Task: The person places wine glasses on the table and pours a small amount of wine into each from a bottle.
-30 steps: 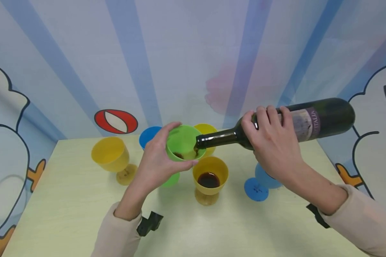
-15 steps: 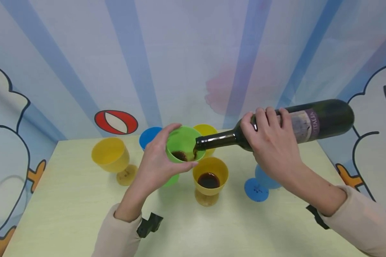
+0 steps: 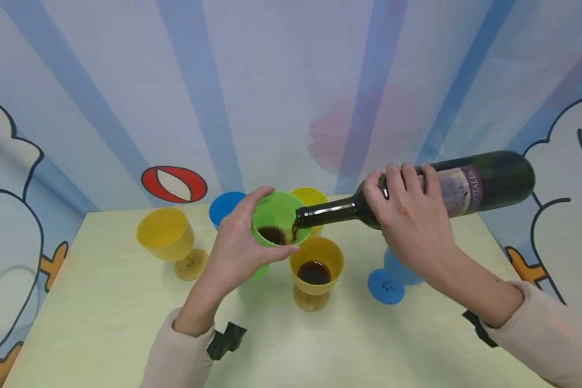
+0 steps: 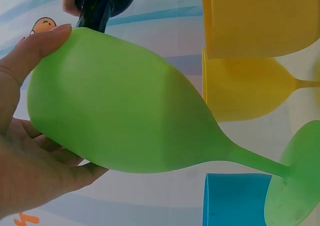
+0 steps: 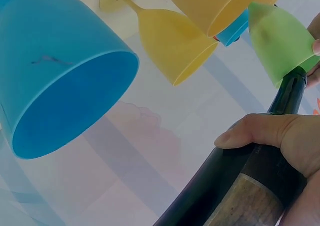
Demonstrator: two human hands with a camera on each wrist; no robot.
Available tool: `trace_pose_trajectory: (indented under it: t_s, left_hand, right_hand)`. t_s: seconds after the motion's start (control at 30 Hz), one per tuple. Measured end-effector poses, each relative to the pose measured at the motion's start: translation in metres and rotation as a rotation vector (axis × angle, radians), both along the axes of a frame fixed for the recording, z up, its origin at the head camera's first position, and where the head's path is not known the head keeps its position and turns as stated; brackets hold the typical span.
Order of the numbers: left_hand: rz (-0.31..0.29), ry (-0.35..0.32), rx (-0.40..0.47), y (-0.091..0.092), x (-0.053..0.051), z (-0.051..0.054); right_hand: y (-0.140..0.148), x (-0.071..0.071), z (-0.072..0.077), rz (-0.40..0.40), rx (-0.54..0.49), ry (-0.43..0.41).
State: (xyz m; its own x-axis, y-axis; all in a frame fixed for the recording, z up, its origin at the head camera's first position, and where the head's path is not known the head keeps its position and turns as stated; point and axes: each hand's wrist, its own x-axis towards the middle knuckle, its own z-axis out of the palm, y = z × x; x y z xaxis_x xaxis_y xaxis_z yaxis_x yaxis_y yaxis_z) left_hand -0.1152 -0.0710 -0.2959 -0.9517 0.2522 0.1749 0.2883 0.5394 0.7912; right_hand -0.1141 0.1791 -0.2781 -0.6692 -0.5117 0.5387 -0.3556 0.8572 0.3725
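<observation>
In the head view the left hand (image 3: 233,248) grips a green goblet (image 3: 276,207) around its bowl, thumb on the near side. The goblet tilts, and dark liquid (image 3: 271,235) lies inside it. The right hand (image 3: 414,215) is wrapped round a dark wine bottle (image 3: 501,178) held nearly level, its mouth at the goblet's right rim with a thin dark stream falling in. The left wrist view shows the goblet's stem and round foot (image 4: 295,178). Just below stands a yellow goblet (image 3: 317,253) with dark liquid in it.
A yellow goblet (image 3: 165,234) stands at the left of the pale table (image 3: 102,323). Behind the hands are a blue goblet (image 3: 225,205) and another yellow one (image 3: 310,196). A blue goblet (image 3: 387,286) is partly under the right hand. A patterned backdrop (image 3: 281,81) rises behind.
The dark liquid in the green goblet has grown from a small patch to a wider pool. Both hands have stayed almost still.
</observation>
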Motion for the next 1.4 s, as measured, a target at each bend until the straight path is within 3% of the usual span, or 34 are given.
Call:
trace_pose_trajectory:
  t_s: [0.47,0.83,1.4]
  left_hand:
    - [0.005,0.019,-0.001,0.0,0.0,-0.001]
    - [0.011,0.062,0.032,-0.005,0.0,0.004]
    - [0.019,0.033,0.096,-0.006,-0.003,0.011]
  right_hand:
    - [0.002,-0.001,-0.001,0.018,-0.021,0.01]
    - [0.003,0.001,0.0,0.015,-0.084,-0.098]
    - [0.007,-0.001,0.003,0.067,-0.197,-0.175]
